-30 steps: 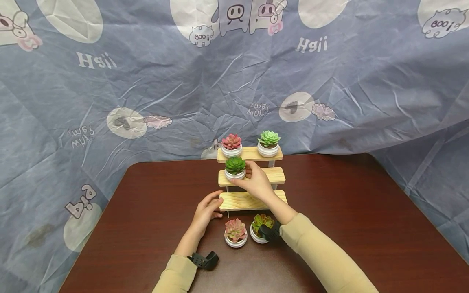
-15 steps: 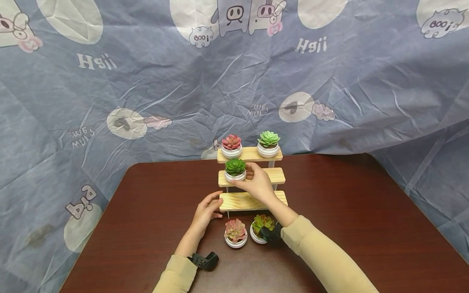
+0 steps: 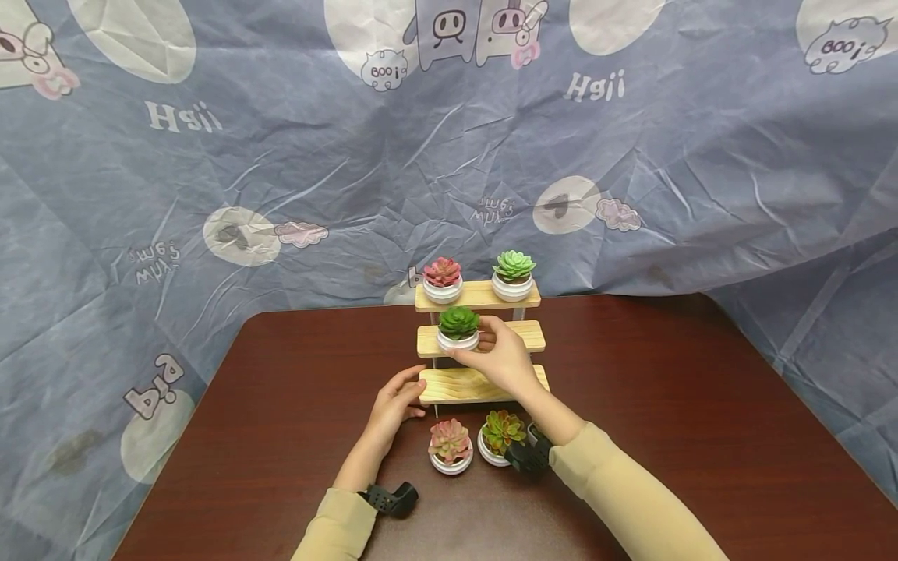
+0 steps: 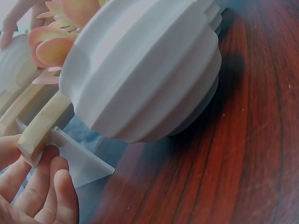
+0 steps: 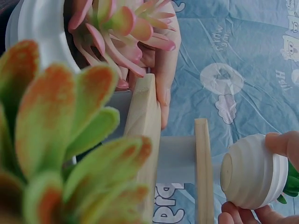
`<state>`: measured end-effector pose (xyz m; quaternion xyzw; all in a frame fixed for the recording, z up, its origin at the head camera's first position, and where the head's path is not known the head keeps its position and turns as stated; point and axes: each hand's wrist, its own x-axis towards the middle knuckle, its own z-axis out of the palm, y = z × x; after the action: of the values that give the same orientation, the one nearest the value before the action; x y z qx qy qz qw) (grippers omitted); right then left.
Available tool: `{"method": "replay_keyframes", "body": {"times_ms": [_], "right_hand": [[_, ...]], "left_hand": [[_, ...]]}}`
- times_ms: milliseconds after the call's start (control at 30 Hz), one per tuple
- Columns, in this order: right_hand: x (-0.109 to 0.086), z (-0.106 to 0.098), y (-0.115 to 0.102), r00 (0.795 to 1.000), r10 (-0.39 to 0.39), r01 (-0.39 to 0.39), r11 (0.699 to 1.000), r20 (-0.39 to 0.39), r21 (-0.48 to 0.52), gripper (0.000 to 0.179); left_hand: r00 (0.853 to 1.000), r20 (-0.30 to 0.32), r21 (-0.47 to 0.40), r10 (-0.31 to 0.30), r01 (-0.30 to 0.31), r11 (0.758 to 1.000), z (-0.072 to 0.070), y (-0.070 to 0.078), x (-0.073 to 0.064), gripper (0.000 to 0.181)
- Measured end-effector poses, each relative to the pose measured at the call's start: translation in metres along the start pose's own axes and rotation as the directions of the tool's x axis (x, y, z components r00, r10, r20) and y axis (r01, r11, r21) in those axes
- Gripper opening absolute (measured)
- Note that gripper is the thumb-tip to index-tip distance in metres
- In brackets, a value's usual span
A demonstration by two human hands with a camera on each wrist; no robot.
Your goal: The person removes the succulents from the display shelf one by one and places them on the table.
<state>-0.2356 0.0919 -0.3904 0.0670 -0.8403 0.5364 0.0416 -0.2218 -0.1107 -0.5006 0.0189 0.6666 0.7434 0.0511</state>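
My right hand (image 3: 503,360) grips the white ribbed pot of a dark green succulent (image 3: 459,322) at the middle tier of a three-step wooden shelf stand (image 3: 484,384). In the right wrist view a gap separates the base of that pot (image 5: 250,172) from the board. With thumb and fingers, my left hand (image 3: 393,403) holds the left end of the lowest board (image 4: 39,123), as the left wrist view shows. A red succulent (image 3: 443,279) and a light green succulent (image 3: 514,274) stand potted on the top board.
In front of the stand, on the dark red table (image 3: 316,374), are a pink succulent (image 3: 450,446) and a red-tipped green succulent (image 3: 502,436), both potted. The second lies close under my right wrist. A blue patterned cloth (image 3: 393,179) hangs behind the table.
My right hand and the dark green succulent have shifted slightly right and a little lower in the head view. My left hand stays on the lowest board.
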Motion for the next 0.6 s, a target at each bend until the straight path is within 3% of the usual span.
{"method": "replay_keyframes", "body": {"times_ms": [400,600], "right_hand": [[-0.012,-0.019,0.002,1.0,-0.025,0.025,1.0,-0.014,-0.017,0.069],[-0.017,-0.028,0.007,0.998,-0.049,0.049,0.999,-0.028,-0.023,0.07]], "left_hand": [[1.0,0.011,0.017,0.021,-0.021,1.0,-0.001,0.0,-0.001,0.045],[0.995,0.042,0.027,0.087,-0.088,0.996,-0.002,-0.004,0.0,0.043]]}}
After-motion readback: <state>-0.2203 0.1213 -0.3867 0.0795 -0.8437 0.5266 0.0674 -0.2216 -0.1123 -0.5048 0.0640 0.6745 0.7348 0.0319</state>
